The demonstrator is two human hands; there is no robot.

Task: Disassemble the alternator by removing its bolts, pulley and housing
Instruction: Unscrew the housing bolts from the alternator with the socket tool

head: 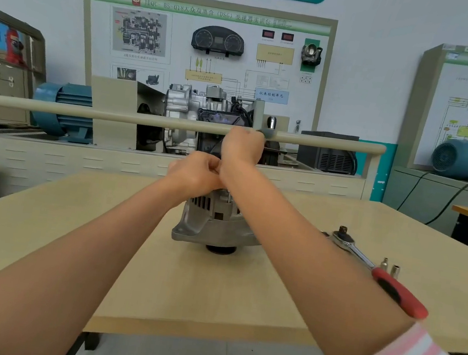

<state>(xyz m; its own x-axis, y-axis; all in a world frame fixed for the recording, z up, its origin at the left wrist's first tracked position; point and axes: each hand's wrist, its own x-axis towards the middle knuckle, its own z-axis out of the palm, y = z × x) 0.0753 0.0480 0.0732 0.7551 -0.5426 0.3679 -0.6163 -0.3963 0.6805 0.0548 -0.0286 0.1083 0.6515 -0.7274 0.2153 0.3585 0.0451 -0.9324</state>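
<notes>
The silver alternator point(214, 222) stands on the wooden table point(212, 282) with its black pulley point(221, 249) underneath. My left hand point(194, 171) lies on top of it with curled fingers gripping its upper part. My right hand point(243, 147) is raised above the alternator in a fist around a tool handle whose grey end point(268, 133) sticks out to the right. A thin metal shaft point(228, 197) runs down from below my right wrist to the alternator's top. My hands hide the top of the housing.
A ratchet wrench with a red handle point(376, 269) lies on the table to the right, with two small sockets point(390, 267) beside it. Behind the table stands a training bench with a rail point(144, 119) and a gearbox display.
</notes>
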